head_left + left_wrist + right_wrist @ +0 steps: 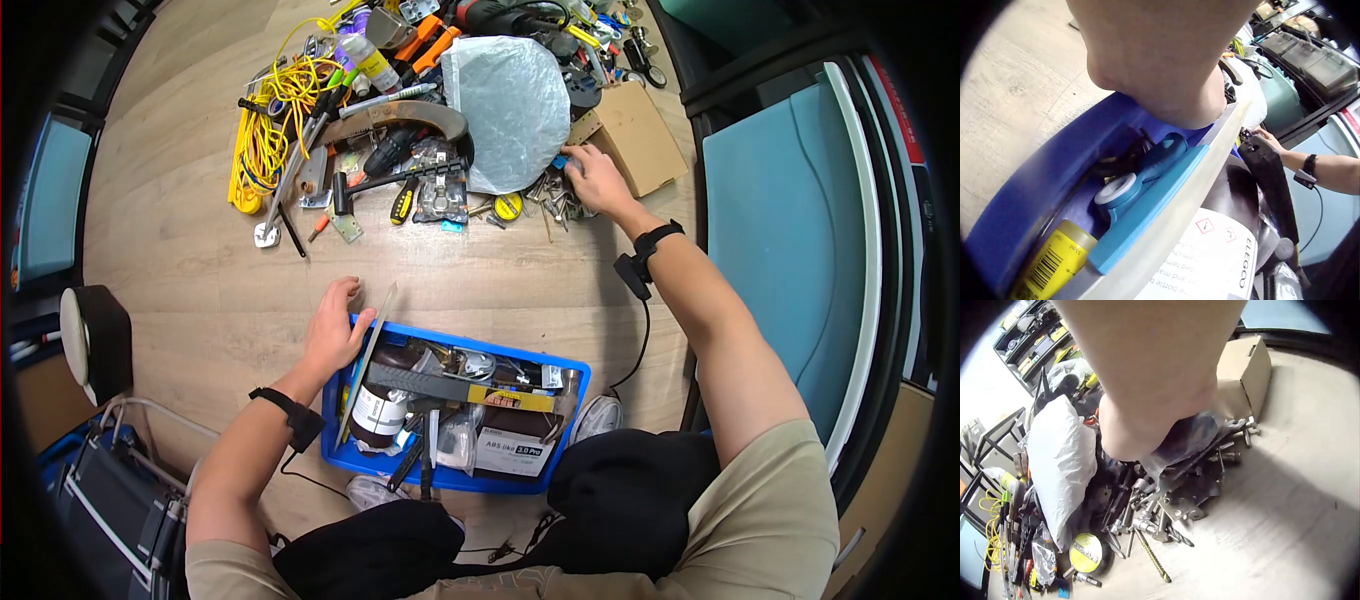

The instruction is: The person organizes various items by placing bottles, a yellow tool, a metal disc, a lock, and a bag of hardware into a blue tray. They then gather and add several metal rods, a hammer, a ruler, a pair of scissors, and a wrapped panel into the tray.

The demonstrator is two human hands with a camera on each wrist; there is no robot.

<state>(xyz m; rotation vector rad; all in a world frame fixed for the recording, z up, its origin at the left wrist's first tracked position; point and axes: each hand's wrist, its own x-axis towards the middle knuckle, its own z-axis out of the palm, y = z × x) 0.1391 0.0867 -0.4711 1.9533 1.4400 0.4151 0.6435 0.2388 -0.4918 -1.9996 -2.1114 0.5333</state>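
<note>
My left hand [335, 328] is at the far left corner of a blue plastic bin [575, 385], thumb at the rim, fingers loosely bent. Beside its thumb, a blue squeegee [1155, 209] with a long pale blade stands tilted in the bin, next to a dark bottle with a white label [380, 412]. My right hand [598, 182] reaches into the pile of tools, pinching a clear plastic bag [1188, 439]; its fingertips are hidden in the right wrist view. Under the bag lie loose bolts, drill bits and metal plates [1188, 503].
A cardboard box [640, 140] stands right of my right hand, a white plastic bag [505, 110] left of it. Yellow cord [265, 150], a hammer [342, 195] and a round yellow tape [508, 207] lie in the pile. The bin also holds a boxed ABS-like product [510, 452].
</note>
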